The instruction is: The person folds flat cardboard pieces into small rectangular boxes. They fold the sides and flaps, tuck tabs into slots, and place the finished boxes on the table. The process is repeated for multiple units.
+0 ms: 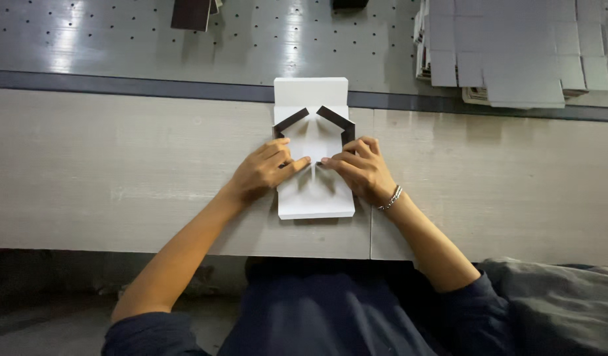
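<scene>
A white flat cardboard box blank lies on the pale wooden table in front of me. Two of its flaps with dark undersides are folded up and inward near the far end. My left hand presses on the blank's left side, index finger pointing to the centre. My right hand, with a bracelet on the wrist, presses on the right side, fingertips meeting the left hand's near the middle crease.
A stack of grey flat cardboard blanks lies at the back right on a grey perforated metal surface. A dark flat piece sits at the top edge. A dark rail separates the two surfaces.
</scene>
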